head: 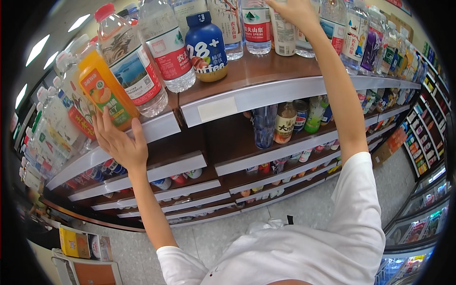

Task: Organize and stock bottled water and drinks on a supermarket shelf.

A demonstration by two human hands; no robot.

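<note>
On the top shelf (263,76) stand many drink bottles. My left hand (123,142) lies with spread fingers against the lower front of an orange juice bottle (103,87) at the shelf's edge; whether it grips the bottle is unclear. Right of it are a large water bottle with a red cap (131,64), another water bottle (167,50) and a blue coffee drink bottle (206,48). My right hand (297,12) reaches up at the top edge, over a white bottle (283,34) beside a small water bottle (256,26). Its fingertips are partly cut off.
Lower shelves hold more drinks, among them a brown-labelled bottle (285,123) and a dark can (300,114). Further bottles line both ends of the top shelf. Glass-fronted coolers (413,228) stand at the lower right, cartons (76,244) at the lower left. A cardboard box (383,153) sits on the floor.
</note>
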